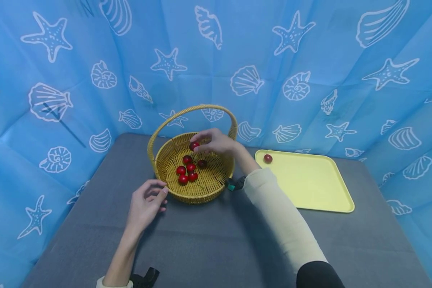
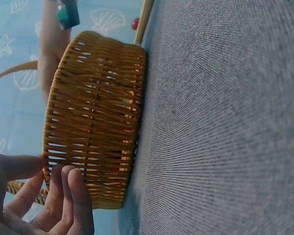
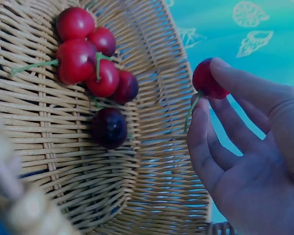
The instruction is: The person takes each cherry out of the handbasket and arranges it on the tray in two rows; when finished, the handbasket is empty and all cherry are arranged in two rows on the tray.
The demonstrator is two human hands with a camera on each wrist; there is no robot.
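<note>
A wicker basket (image 1: 198, 197) with a tall arched handle stands on the grey table, with several red cherries (image 1: 191, 167) lying inside, one of them darker. My right hand (image 1: 216, 142) is over the basket and pinches a red cherry (image 3: 208, 81) between thumb and fingertips; its green stem hangs down in the right wrist view. At the near left side of the basket, my left hand (image 1: 146, 202) grips the rim between thumb and index finger. In the left wrist view the other fingers (image 2: 77, 196) of that hand lie along the woven outer wall.
To the right of the basket lies a yellow tray (image 1: 309, 180), with a single dark red cherry (image 1: 268, 159) in its far left corner. A blue curtain (image 1: 216, 60) printed with white shells and starfish hangs behind and beside the grey table (image 1: 201, 240).
</note>
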